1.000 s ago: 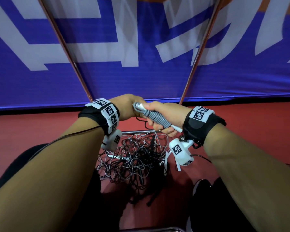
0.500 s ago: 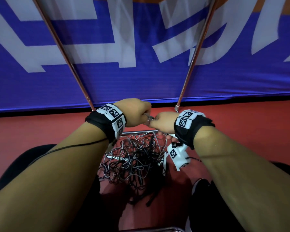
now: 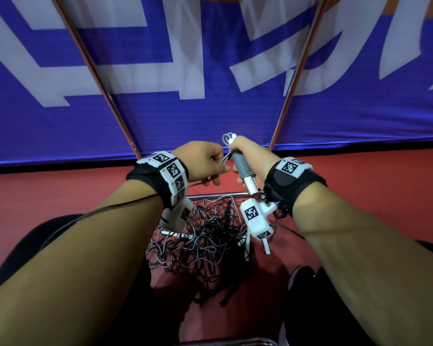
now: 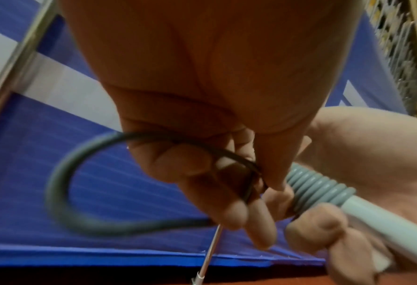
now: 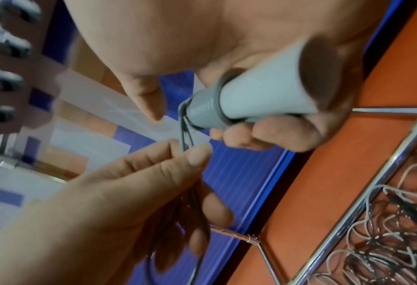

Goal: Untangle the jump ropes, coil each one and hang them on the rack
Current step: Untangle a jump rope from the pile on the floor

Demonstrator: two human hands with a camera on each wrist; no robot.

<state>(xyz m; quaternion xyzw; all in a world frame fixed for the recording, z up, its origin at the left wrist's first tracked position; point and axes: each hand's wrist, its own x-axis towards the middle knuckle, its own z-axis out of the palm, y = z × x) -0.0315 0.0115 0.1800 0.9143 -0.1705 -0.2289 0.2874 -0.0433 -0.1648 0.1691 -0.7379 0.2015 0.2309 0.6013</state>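
Head view: half a second ago the two fists met low over the wire basket [image 3: 211, 196]; now the right hand [image 3: 248, 158] has lifted, clenched round the ribbed grey handle [image 3: 243, 166], while the left hand [image 3: 203, 161] pinches the grey rope [image 4: 63, 192] beside it. Coiling looks under way. The handle's long axis runs steeply, rope end up and away, white butt toward the wrist.

The ribbed grey-and-white plastic jump-rope handle [image 3: 243, 168] looks smooth and matt, its thin grey cord [image 4: 63, 194] rubbery; the shiny chrome metal wire rack [image 5: 363, 194] gleams; the blue corrugated plastic banner [image 3: 210, 116] shows fine ridges; the red floor [image 3: 60, 191] looks matt
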